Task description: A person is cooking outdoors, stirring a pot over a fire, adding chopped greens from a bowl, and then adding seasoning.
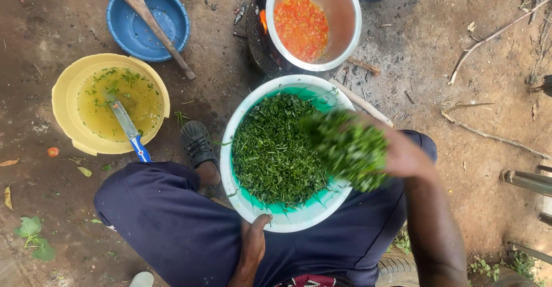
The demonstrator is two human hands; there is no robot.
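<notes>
Right hand point(405, 156): closed around a bunch of chopped greens point(345, 148), raised above the 3 o'clock rim of the white-and-teal basin point(287, 221). The handful is motion-blurred; fingers are mostly hidden behind the leaves, so the exact grip cannot be read, but the hand is clearly clamped on the bunch.

Left hand point(253, 235): at the basin's 6 o'clock edge, thumb hooked over the rim, steadying it on the lap. Closed on the rim.

Remaining shredded greens fill the basin from about 8 o'clock through the centre.

Handling judgement: the greens look light, soft and loose, with no stiffness; they appear damp and likely to shed shreds from any open side of a grip. Best taken as a compact clump, fingers cupped from below and the sides, squeezed lightly. The basin looks like thin plastic, light, best held at the rim.

Outward from the basin:
- 12 o'clock: metal pot point(313, 20) holding red chopped mixture, sitting over a fire.
- 10 o'clock: yellow basin point(63, 100) of greenish water, with a blue-handled knife point(129, 131) lying in it.
- 11 o'clock: blue bowl point(123, 34) with a wooden paddle point(152, 25) across it.
</notes>
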